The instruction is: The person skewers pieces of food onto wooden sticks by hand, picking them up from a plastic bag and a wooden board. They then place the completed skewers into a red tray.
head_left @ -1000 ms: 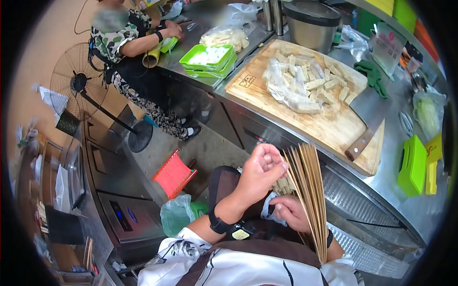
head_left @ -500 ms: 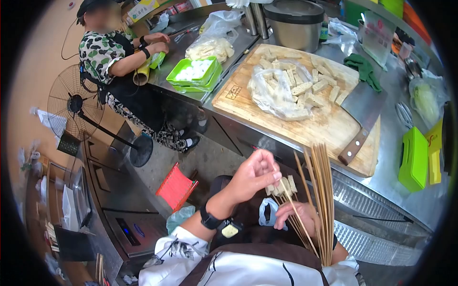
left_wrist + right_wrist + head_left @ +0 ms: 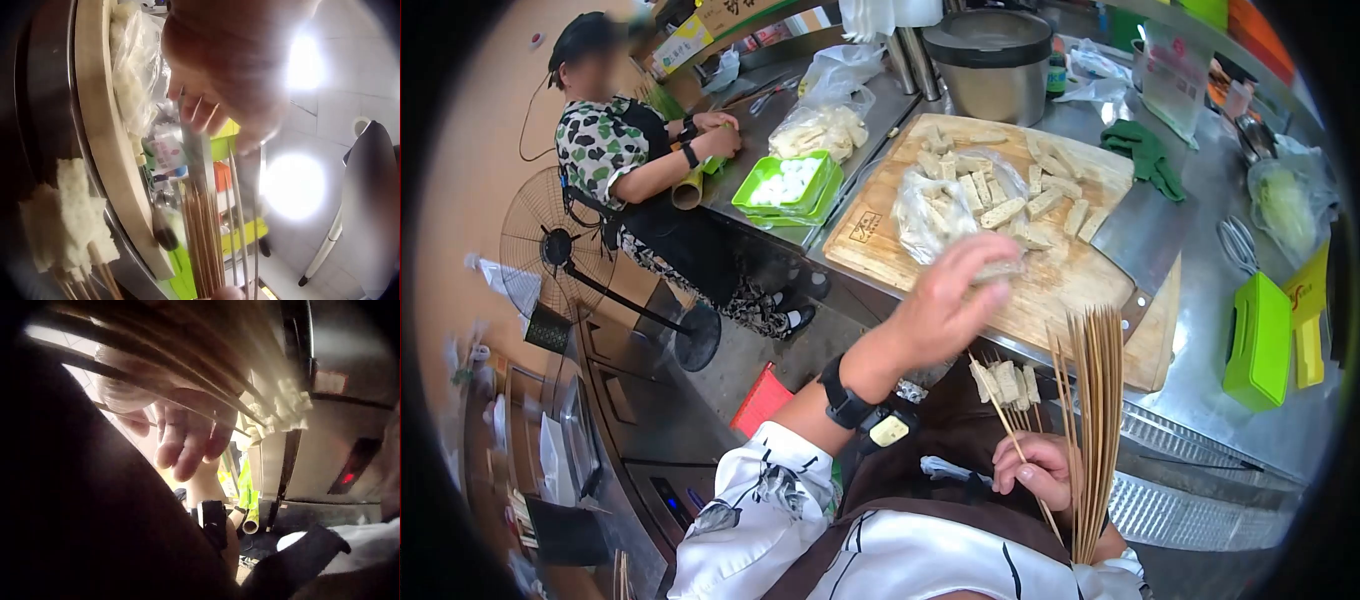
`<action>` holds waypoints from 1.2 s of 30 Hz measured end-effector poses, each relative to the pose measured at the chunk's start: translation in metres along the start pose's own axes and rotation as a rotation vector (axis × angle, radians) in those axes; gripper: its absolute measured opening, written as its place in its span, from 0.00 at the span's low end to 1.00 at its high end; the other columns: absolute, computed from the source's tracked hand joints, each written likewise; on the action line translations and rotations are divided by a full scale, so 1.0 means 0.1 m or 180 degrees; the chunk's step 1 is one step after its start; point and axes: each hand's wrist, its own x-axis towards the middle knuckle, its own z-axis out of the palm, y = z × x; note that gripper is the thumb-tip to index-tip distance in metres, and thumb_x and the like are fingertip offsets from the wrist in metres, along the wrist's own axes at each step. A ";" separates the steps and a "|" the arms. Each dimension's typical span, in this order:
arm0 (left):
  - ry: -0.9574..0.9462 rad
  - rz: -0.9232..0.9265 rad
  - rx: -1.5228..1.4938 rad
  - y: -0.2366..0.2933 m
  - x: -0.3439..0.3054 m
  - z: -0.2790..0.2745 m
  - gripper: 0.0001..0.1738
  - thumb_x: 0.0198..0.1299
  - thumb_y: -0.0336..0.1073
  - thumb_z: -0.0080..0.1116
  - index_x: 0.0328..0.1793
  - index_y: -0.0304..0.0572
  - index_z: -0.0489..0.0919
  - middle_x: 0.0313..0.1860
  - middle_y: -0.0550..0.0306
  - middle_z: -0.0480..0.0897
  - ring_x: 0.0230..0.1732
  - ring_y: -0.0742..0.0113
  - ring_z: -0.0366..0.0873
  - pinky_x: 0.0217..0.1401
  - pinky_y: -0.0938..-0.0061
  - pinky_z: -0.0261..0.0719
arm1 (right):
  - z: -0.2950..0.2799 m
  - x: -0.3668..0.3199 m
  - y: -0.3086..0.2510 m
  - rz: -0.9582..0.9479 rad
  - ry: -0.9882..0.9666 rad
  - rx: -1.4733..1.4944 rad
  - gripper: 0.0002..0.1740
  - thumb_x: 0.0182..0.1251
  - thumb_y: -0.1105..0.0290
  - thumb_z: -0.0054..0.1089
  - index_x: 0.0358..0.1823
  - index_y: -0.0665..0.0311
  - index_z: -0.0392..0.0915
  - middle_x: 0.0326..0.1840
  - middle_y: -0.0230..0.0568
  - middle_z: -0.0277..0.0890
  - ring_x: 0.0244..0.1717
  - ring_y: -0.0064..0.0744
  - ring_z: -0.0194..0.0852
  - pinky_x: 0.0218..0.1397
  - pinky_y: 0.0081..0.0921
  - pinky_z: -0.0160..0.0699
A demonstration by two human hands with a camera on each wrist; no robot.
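Observation:
My left hand (image 3: 975, 275) stretches forward over the wooden cutting board (image 3: 1060, 290), fingers extended above a loose tofu strip at the edge of the tofu pile (image 3: 1000, 210); I see nothing gripped in it. Close to my body, my right hand (image 3: 1025, 465) grips a fanned bundle of bamboo skewers (image 3: 1095, 420). A few of them carry threaded tofu pieces (image 3: 1003, 382). In the left wrist view the left hand (image 3: 212, 119) hovers beside the board's rim (image 3: 106, 144), with the skewered tofu (image 3: 69, 219) below. The right wrist view shows fingers (image 3: 184, 440) curled round the sticks.
A cleaver (image 3: 1145, 235) lies on the board's right side, a green cloth (image 3: 1145, 150) and a metal pot (image 3: 990, 60) behind it. Green trays (image 3: 785, 185) sit left of the board, where another person (image 3: 615, 150) works. A green box (image 3: 1258, 340) stands right; a fan (image 3: 550, 245) stands below.
My left hand has left the skewered tofu and reached forward to the cutting board. The right hand still holds the skewer bundle, now a little lower.

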 end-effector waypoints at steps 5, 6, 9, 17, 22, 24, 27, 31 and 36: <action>0.0033 -0.1049 0.1970 -0.19 0.08 -0.01 0.12 0.60 0.33 0.57 0.49 0.37 0.78 0.41 0.43 0.81 0.41 0.44 0.80 0.45 0.60 0.78 | 0.00 0.00 0.07 0.0125 0.0070 0.0160 0.13 0.71 0.68 0.49 0.40 0.72 0.77 0.29 0.42 0.77 0.31 0.30 0.78 0.39 0.26 0.76; 0.0031 -0.1045 0.1972 -0.16 0.09 0.00 0.12 0.60 0.33 0.57 0.49 0.37 0.78 0.41 0.43 0.81 0.41 0.44 0.80 0.45 0.60 0.78 | -0.01 0.01 0.07 0.0148 0.0075 0.0182 0.13 0.72 0.67 0.49 0.40 0.72 0.77 0.28 0.42 0.77 0.30 0.30 0.78 0.38 0.25 0.77; -0.0133 -0.1358 0.1903 -0.06 0.08 0.03 0.08 0.60 0.32 0.57 0.44 0.39 0.80 0.36 0.46 0.82 0.38 0.44 0.81 0.41 0.58 0.78 | -0.04 0.01 0.14 0.0140 -0.0013 0.0117 0.14 0.72 0.66 0.49 0.41 0.72 0.77 0.29 0.42 0.77 0.31 0.30 0.78 0.39 0.25 0.77; -0.0443 -0.1284 0.1953 -0.16 0.09 0.09 0.13 0.57 0.37 0.61 0.46 0.40 0.81 0.40 0.45 0.81 0.40 0.44 0.80 0.43 0.58 0.79 | -0.02 0.04 0.10 0.0321 -0.0074 0.0177 0.15 0.72 0.64 0.48 0.42 0.72 0.77 0.31 0.42 0.77 0.31 0.29 0.78 0.40 0.24 0.77; -0.0399 -0.1385 0.1852 -0.13 0.05 0.14 0.14 0.57 0.36 0.61 0.48 0.41 0.79 0.44 0.46 0.79 0.44 0.44 0.80 0.46 0.58 0.79 | 0.00 0.06 0.13 0.0320 -0.0152 0.0189 0.16 0.72 0.64 0.48 0.42 0.73 0.76 0.31 0.42 0.77 0.31 0.29 0.78 0.40 0.25 0.77; -0.0269 -0.1515 0.1884 -0.11 0.04 0.22 0.14 0.56 0.35 0.61 0.48 0.41 0.79 0.45 0.46 0.79 0.45 0.45 0.79 0.47 0.58 0.78 | 0.01 0.08 0.12 0.0335 -0.0184 0.0132 0.16 0.72 0.64 0.48 0.42 0.73 0.76 0.30 0.42 0.77 0.31 0.29 0.78 0.40 0.25 0.76; 0.0591 -0.1572 0.1760 -0.09 -0.03 0.29 0.15 0.53 0.30 0.63 0.47 0.41 0.76 0.43 0.47 0.78 0.44 0.42 0.78 0.48 0.58 0.78 | 0.04 0.06 0.14 0.0296 -0.0138 0.0130 0.16 0.71 0.65 0.49 0.43 0.73 0.76 0.29 0.42 0.77 0.31 0.29 0.78 0.40 0.25 0.77; 0.1065 -0.1546 0.1613 -0.18 -0.17 0.29 0.15 0.55 0.30 0.63 0.48 0.40 0.75 0.43 0.51 0.80 0.42 0.50 0.81 0.48 0.63 0.79 | 0.07 0.03 0.14 0.0375 -0.0082 0.0115 0.15 0.71 0.66 0.49 0.43 0.73 0.76 0.28 0.42 0.77 0.30 0.29 0.78 0.40 0.25 0.77; 0.2390 -0.1556 -0.2083 -0.01 -0.49 0.17 0.11 0.63 0.27 0.59 0.51 0.38 0.75 0.42 0.58 0.79 0.42 0.71 0.76 0.47 0.75 0.74 | 0.10 0.04 0.12 0.0282 -0.0104 0.0044 0.15 0.71 0.66 0.49 0.43 0.73 0.77 0.28 0.42 0.77 0.31 0.29 0.78 0.39 0.25 0.77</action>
